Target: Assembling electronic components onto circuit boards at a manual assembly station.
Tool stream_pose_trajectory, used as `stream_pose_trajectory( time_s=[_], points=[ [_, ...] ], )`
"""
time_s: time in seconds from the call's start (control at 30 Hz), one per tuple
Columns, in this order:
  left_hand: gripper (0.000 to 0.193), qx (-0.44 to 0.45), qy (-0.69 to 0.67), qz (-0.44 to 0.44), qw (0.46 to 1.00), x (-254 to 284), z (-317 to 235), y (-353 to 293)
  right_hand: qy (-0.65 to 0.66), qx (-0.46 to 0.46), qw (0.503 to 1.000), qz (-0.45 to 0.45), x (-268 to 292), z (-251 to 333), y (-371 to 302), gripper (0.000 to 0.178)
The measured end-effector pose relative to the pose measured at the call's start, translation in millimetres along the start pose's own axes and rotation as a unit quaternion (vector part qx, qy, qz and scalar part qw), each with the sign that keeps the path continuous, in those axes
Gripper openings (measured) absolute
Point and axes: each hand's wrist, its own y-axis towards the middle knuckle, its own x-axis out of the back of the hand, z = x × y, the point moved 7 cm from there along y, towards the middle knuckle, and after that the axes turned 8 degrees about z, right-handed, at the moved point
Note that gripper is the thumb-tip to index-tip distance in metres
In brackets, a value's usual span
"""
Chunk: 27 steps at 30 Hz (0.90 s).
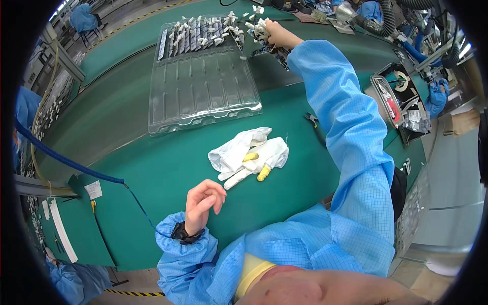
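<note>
Head view: we see, just past twelve o'clock, a cluster of parts with white connectors (pixel 258 31) above the worktable, grasped in our right hand (pixel 282 36); the fingers close around its right side, though how each fingertip sits is too small to tell. Just beside it, toward eleven o'clock, lies a clear plastic tray (pixel 203 94), its far end filled with dark strips (pixel 190 36) bearing white connectors, its near slots bare. At the centre, two crumpled white gloves (pixel 236 150) with yellow-covered finger ends rest on the green work surface (pixel 284 203). Near seven o'clock our left hand (pixel 204 201) is released and loosely curled, just beside the gloves. Its wrist wears a black band (pixel 184 234), joined to a blue cord (pixel 76 165) running toward nine o'clock. Between two and three o'clock lie cutters (pixel 316 127), partly hidden by our right sleeve (pixel 351 122). At ten o'clock, well apart, is a co-worker in blue (pixel 84 19).
</note>
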Motion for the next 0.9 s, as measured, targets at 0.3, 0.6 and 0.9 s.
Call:
stream_pose_trajectory(
  time_s=[0.3,0.6,0.9],
  points=[
    [0.028,-0.011,-0.018,-0.022,1.0,8,4,-6,-0.105,0.232,0.962,-0.1,44,36,21,0.028],
    [0.028,-0.012,0.007,-0.02,1.0,11,4,-1,-0.368,0.075,0.916,-0.14,26,112,24,0.027],
    [0.029,-0.002,-0.022,-0.012,1.0,8,1,-2,-0.329,0.013,0.932,-0.149,-34,52,59,0.028]
  ],
)
